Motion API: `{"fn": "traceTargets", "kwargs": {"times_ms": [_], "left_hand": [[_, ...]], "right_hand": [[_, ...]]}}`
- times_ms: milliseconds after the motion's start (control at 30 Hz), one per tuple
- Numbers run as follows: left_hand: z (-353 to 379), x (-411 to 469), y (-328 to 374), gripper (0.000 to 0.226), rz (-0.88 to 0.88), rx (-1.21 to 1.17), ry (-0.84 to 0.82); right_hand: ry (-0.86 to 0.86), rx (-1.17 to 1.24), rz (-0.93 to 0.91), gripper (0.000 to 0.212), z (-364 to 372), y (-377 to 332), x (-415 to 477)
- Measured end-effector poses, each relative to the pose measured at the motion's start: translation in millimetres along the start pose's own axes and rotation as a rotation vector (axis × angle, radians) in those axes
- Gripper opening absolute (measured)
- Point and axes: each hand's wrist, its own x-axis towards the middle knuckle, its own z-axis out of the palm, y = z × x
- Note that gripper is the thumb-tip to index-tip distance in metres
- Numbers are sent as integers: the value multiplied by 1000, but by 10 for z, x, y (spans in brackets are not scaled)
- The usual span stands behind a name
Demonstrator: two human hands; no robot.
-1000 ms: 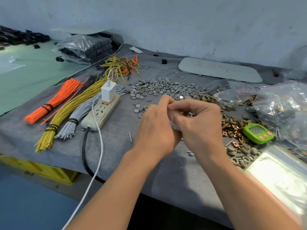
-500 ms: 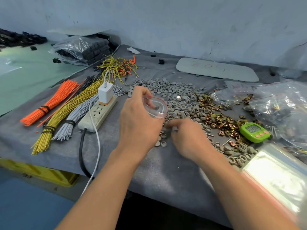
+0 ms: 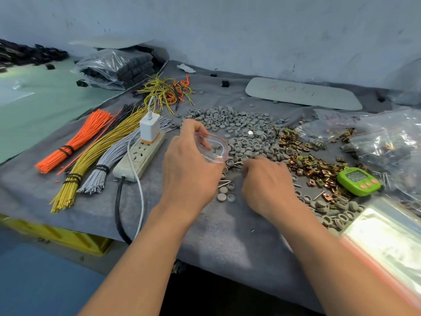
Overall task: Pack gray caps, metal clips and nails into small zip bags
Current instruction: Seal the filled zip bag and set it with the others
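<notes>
Wire bundles lie far left on the gray cloth [image 3: 216,236]: orange bundle [image 3: 75,142], yellow bundle [image 3: 95,160], gray bundle [image 3: 114,160], each banded in black. Power strip [image 3: 140,157] just beside them, at nine o'clock from the left hand, white charger [image 3: 149,128] plugged in at its far end.

Left hand [image 3: 189,169] raised off the cloth, fingers and thumb curled round the small zip bag [image 3: 211,147], mouth held open toward three o'clock; a few gray pieces seem to sit inside.

Gray caps [image 3: 246,131] heaped at twelve o'clock from the hands, a few more at six o'clock between the wrists. Nails [image 3: 224,184] lie loose between the two hands, touching some caps.

Right hand [image 3: 266,183] knuckles up, fingers bent down onto the cloth at the pile's near edge; fingertips hidden, cannot tell whether it holds anything.

Metal clips [image 3: 314,165] spread at two o'clock from the right hand, near its knuckles. Green timer [image 3: 357,180] at three o'clock, just beside the clips. Large clear bags [image 3: 387,144] beyond it, far right; flat stack of bags [image 3: 387,242] at four o'clock.
</notes>
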Motion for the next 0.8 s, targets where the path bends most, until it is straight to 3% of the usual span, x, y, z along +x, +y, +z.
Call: {"fn": "traceTargets", "kwargs": {"times_ms": [100, 300, 500, 700, 800], "left_hand": [[-12, 19, -17, 43, -7, 4, -5], [-11, 21, -55, 45, -21, 13, -12], [-10, 50, -102, 49, -67, 40, -17], [1, 47, -88, 48, -92, 48, -31], [2, 30, -68, 50, -71, 52, -42]], "right_hand": [[95, 66, 41, 21, -16, 90, -1], [-73, -60, 27, 37, -48, 206, 43], [-146, 32, 20, 18, -176, 335, 16], [-135, -104, 237, 16, -278, 378, 12], [-113, -173, 262, 11, -320, 359, 5]]}}
